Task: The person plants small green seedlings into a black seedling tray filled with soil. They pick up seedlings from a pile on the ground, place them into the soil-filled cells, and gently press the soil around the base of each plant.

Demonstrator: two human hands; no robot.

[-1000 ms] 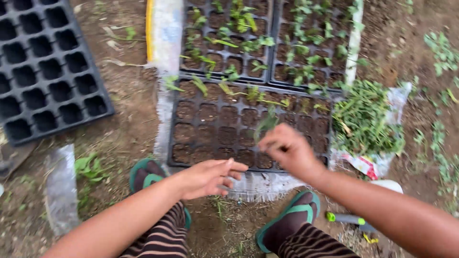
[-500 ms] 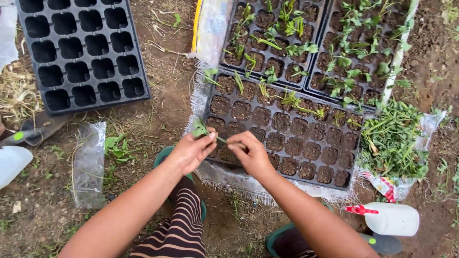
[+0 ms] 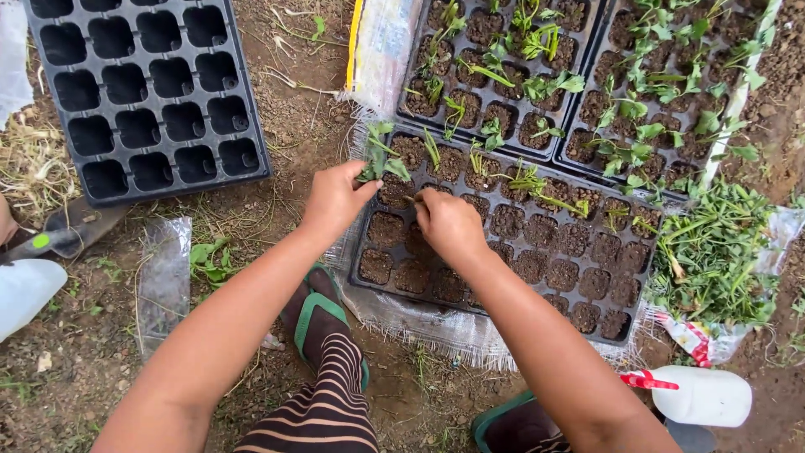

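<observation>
Left hand pinching a green seedling by its stem, fingers closed on it, held just over the upper-left corner of the near seedling tray. Right hand curled, fingertips pressed down into a soil cell beside the seedling; whether anything is held in it cannot be told. Judged step: setting the seedling into a cell. Best done by keeping the stem upright, opening a hole with the right fingertips, lowering the roots in without bending, then firming soil lightly around the base, not crushing the stem.

Near seedling tray: black, cells filled with dark soil, back row already planted with small seedlings, front rows bare soil. Two far trays behind it, touching, soil-filled and mostly planted. Empty black tray to the left on the dirt ground, all cells hollow. Plastic bag right of the near tray, piled with loose green cuttings. White spray bottle lying near the lower right.
</observation>
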